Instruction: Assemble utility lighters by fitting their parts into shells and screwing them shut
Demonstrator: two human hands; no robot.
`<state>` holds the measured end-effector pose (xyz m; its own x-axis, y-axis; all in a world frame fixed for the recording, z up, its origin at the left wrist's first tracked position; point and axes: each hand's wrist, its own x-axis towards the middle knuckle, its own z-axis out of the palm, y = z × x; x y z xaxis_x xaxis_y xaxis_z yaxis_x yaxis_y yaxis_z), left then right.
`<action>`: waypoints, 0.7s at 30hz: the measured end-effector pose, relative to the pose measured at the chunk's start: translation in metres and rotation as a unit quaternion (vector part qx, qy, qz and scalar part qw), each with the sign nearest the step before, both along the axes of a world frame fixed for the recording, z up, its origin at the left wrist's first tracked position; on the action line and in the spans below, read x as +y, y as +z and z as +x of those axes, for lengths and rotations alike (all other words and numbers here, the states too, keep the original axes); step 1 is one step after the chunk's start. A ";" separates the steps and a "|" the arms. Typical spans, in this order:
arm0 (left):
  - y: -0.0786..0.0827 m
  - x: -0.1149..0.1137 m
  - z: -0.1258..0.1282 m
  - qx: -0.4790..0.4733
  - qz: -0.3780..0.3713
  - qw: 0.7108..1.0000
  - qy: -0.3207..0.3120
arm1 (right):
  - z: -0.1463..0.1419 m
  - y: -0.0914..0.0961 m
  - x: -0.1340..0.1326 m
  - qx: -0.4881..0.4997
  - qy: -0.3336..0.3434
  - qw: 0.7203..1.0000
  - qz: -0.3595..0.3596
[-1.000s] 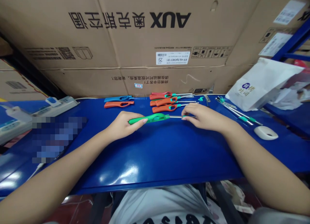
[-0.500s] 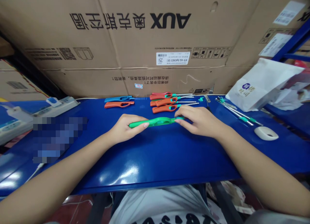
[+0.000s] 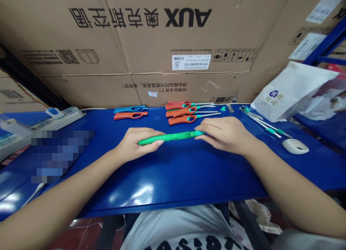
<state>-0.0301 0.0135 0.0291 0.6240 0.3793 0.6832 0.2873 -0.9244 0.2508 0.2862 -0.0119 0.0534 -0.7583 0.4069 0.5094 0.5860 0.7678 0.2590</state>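
Observation:
My left hand [image 3: 136,143] is wrapped round the handle end of a green long-nosed gas lighter [image 3: 174,137], held roughly level above the blue table. At the other end my right hand [image 3: 225,133] pinches a teal collar [image 3: 199,133] between thumb and fingers. Whether a metal tube runs on from the collar is hidden inside the right hand. Just behind the hands lie several orange-red lighters [image 3: 182,119] with metal tubes. Left of these rest a blue lighter handle [image 3: 127,109] and an orange handle [image 3: 127,115], side by side.
Metal tubes with teal collars [image 3: 266,126] lie to the right, close to a white oval object [image 3: 295,146] and a white paper bag [image 3: 286,95]. A large cardboard box [image 3: 151,66] walls off the back. A power strip [image 3: 66,116] stands at the left.
The green lighter has turned about its length, so its narrow edge now faces up and the trigger opening no longer shows. Both hands keep their grip, and the view has shifted slightly.

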 end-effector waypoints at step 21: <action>-0.007 -0.002 0.004 0.056 -0.023 0.998 0.003 | -0.014 -0.009 -0.002 0.017 -0.032 0.994 -0.102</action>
<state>-0.0263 0.0110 0.0221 0.6931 0.4137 0.5903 0.3222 -0.9104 0.2596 0.2726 -0.0140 0.0449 -0.7105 0.5521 0.4363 0.6417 0.7628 0.0798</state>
